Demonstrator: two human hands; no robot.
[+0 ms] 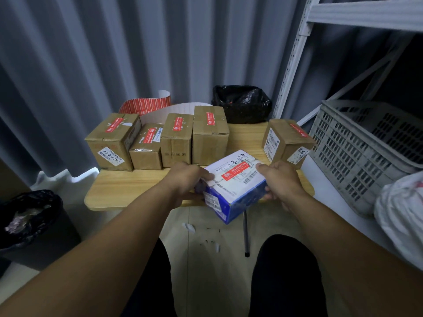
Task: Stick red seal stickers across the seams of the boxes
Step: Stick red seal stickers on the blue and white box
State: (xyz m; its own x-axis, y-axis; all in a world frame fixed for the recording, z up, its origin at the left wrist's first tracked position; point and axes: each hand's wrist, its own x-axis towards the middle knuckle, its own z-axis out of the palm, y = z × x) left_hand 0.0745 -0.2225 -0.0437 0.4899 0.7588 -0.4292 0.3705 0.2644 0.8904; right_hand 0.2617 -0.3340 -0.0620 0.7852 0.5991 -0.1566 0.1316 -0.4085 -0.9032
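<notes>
Blue-and-white box (237,193) between left hand (186,179) and right hand (283,180), thumbs on top.

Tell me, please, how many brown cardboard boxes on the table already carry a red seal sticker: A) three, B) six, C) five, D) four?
C: a row of four brown boxes stands at the table's left and a fifth box sits apart at the right, each bearing a red sticker.

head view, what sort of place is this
Likely a small parcel packing or storage corner: sealed cardboard boxes with shipping labels lined up on a wooden table, a white metal shelving rack beside it, and a grey plastic crate.
</notes>
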